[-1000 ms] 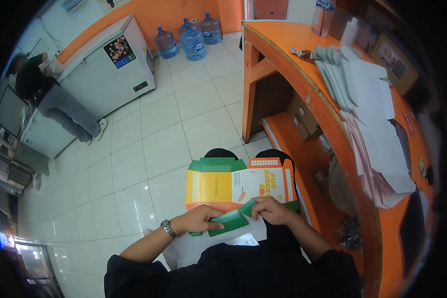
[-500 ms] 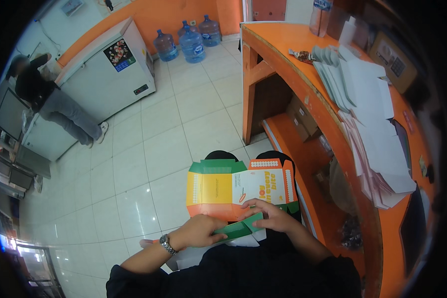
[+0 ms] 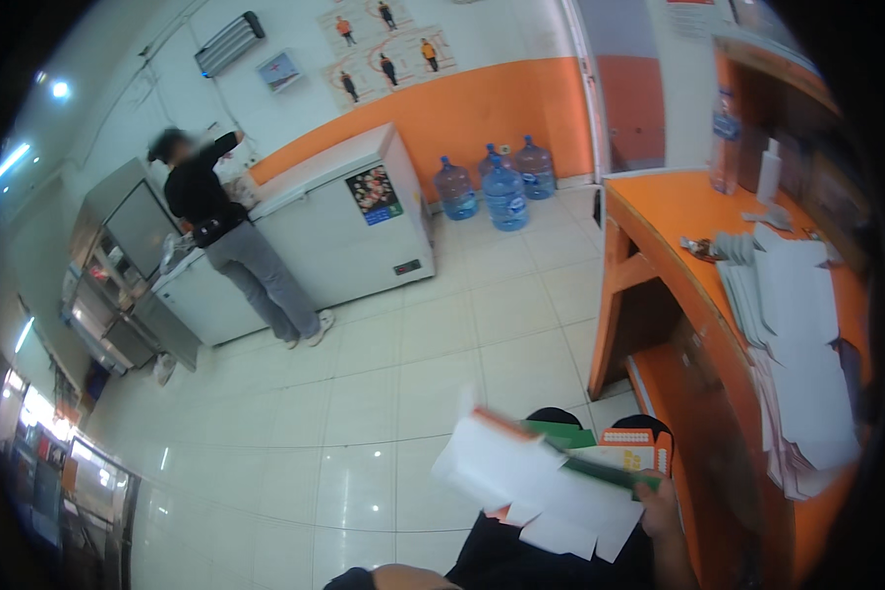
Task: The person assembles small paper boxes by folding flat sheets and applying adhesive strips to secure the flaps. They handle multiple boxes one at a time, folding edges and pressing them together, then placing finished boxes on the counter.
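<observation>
My right hand (image 3: 662,506) is closed on the edge of an unfolded cardboard box (image 3: 531,472), its plain white inside facing me and a green strip showing along one side. The sheet hangs tilted over my lap, its far left end blurred by motion. Beneath it, another flat printed box (image 3: 615,455) lies on my knees, with green, white and orange parts showing. Only a bit of my left forearm appears at the lower edge; my left hand is out of sight.
An orange counter (image 3: 659,211) curves along the right, carrying stacked flat boxes (image 3: 796,334), a plastic bottle (image 3: 726,147) and a white pump bottle (image 3: 769,175). Across the tiled floor stand several water gallons (image 3: 506,197) and a chest freezer (image 3: 334,236), where a person (image 3: 231,231) stands.
My view has swung up and left. The box both hands were folding is now spread out, white side up, in my right hand. My left hand has left the view.
</observation>
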A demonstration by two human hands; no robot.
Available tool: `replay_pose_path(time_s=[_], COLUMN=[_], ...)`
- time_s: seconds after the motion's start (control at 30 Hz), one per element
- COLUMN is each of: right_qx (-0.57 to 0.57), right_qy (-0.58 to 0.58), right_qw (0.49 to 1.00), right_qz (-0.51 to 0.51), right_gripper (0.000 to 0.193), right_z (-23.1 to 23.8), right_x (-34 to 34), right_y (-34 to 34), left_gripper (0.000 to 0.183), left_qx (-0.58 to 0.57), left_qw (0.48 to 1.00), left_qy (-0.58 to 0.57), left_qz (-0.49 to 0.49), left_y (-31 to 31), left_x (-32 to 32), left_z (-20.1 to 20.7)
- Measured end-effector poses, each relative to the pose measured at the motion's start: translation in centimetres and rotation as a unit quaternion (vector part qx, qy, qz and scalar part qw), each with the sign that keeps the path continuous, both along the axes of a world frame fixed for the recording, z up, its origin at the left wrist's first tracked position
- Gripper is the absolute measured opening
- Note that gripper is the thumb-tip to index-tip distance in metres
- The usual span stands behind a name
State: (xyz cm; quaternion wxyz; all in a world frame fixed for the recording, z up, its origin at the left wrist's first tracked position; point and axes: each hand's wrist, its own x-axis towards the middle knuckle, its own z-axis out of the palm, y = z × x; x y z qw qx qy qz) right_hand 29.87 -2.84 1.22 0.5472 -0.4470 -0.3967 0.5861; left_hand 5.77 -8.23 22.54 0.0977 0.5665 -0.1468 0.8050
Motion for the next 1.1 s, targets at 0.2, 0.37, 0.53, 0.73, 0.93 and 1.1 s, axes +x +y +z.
replay_pose_path(time_s=[0.2,0.37,0.53,0.73,0.93,1.1], right_qx=[-0.007,-0.104,-0.117,-0.208,-0.200,-0.167], right_qy=[0.264,0.289,0.239,0.166,0.197,0.216], right_qw=[0.960,0.945,0.960,0.962,0.957,0.962], right_qz=[-0.091,-0.115,-0.084,-0.070,-0.072,0.005], right_gripper=[0.055,0.050,0.046,0.060,0.055,0.046], right_z=[0.4,-0.8,-3.3,-4.3,-3.0,-1.6], right_x=[-1.9,-3.0,-4.2,-5.0,-5.8,-5.7], right_y=[0.1,-2.0,-2.3,-2.5,-2.8,-2.8], left_gripper=[0.016,0.019,0.025,0.021,0.019,0.016], left_qx=[-0.053,-0.104,-0.008,-0.085,-0.140,-0.125], left_qw=[0.993,0.989,0.995,0.989,0.987,0.989], left_qy=[-0.044,-0.005,-0.070,-0.051,-0.066,-0.080], left_qz=[-0.092,-0.106,-0.077,-0.114,-0.042,0.029], left_y=[-0.7,-0.7,-0.5,-0.3,-0.4,-0.1], left_x=[1.0,0.5,0.9,1.2,2.6,3.1], left_z=[-1.8,-2.7,-3.2,-3.9,-4.2,-3.6])
